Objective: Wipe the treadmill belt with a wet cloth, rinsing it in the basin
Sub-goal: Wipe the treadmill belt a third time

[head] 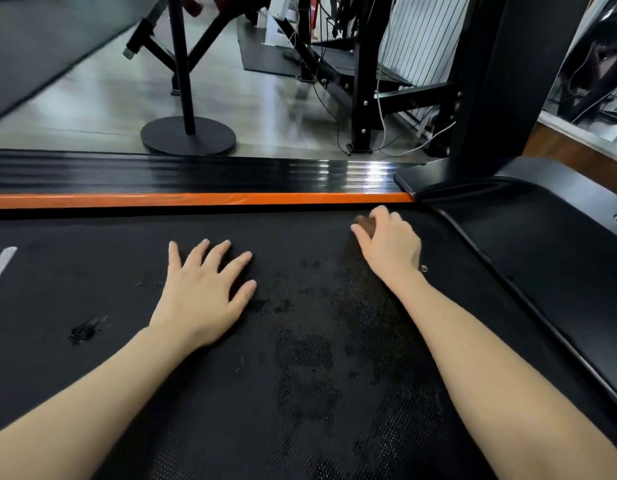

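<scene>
The black treadmill belt fills the lower half of the head view and shows dark wet patches in its middle and near my right arm. My left hand lies flat on the belt with its fingers spread and holds nothing. My right hand sits near the belt's far right corner, its fingers curled over a small dark brown cloth pressed against the belt. Most of the cloth is hidden under that hand. No basin is in view.
An orange strip and a ribbed black side rail border the belt's far edge. The treadmill's motor cover and upright stand at right. Beyond are a round-based black stand, gym frames and cables on a grey floor.
</scene>
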